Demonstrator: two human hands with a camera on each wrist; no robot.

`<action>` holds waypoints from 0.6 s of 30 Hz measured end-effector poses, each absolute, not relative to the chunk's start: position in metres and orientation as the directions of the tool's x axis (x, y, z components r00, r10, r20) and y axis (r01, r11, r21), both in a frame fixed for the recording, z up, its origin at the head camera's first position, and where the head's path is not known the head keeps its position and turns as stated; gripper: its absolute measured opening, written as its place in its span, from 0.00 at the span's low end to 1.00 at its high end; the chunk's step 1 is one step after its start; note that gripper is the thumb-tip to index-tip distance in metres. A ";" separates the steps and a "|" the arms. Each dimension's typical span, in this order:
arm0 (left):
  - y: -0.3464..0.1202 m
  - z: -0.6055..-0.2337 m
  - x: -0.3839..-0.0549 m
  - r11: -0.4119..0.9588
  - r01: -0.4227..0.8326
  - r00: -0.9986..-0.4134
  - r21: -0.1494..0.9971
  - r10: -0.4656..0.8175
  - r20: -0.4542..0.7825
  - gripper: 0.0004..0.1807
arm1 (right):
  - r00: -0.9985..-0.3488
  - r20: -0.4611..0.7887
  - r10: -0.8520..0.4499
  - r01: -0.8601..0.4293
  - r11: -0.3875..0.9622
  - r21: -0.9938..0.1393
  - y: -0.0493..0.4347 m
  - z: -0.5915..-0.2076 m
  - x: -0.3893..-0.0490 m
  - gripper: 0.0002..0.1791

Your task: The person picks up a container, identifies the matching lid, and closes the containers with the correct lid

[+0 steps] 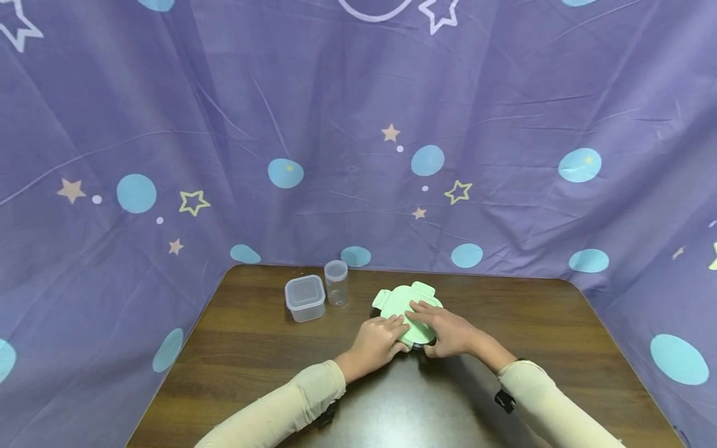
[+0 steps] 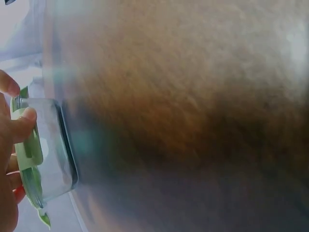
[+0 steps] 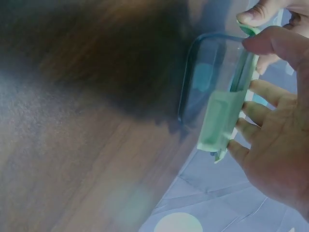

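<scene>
- Head view: your left grip (image 1: 378, 339) and right grip (image 1: 448, 330) meet at a rounded-square, mint-green plastic lid (image 1: 399, 303) on a clear glass container (image 2: 53, 154), a little right of the middle of the dark brown wood-grain tabletop (image 1: 252, 354), towards its far side. Your right fingers spread over the lid, with the thumb at its near edge; your left fingers lie on its near-left part. Two green flaps (image 1: 383, 298) jut out, one left and one far. Left of it, well apart from your hands, stand a clear cylindrical jar (image 1: 337, 287) and, just beside that on its left, a squarish translucent plastic tub (image 1: 305, 302) with its cover on. A purple curtain (image 1: 336, 112) hangs beyond.
- Left wrist view: your left thumb presses a green side clip (image 2: 30, 152) folded against the glass, fingers behind the lid, so this grip pinches the lidded container.
- Right wrist view: your right thumb bends onto the lid's rim, fingertips apart along its top, clasping it between them. Another green clip (image 3: 217, 121) lies down along the glass wall.
</scene>
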State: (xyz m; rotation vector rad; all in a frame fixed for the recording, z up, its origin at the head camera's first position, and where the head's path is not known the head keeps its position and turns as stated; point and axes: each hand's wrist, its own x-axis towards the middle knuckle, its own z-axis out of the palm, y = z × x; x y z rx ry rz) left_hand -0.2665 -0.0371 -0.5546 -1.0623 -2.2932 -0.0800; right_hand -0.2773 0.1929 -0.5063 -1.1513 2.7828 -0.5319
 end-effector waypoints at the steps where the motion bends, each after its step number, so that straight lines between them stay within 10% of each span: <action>1: -0.038 -0.555 -0.267 0.671 0.717 -0.491 -0.186 0.676 0.549 0.26 | -0.718 0.067 -0.693 -0.670 0.661 -0.336 0.192 -0.508 -0.277 0.45; 18: -0.080 -0.537 -0.305 0.571 0.821 -0.516 0.006 0.737 0.437 0.40 | -0.741 0.299 -0.602 -0.649 0.755 -0.088 0.170 -0.537 -0.262 0.44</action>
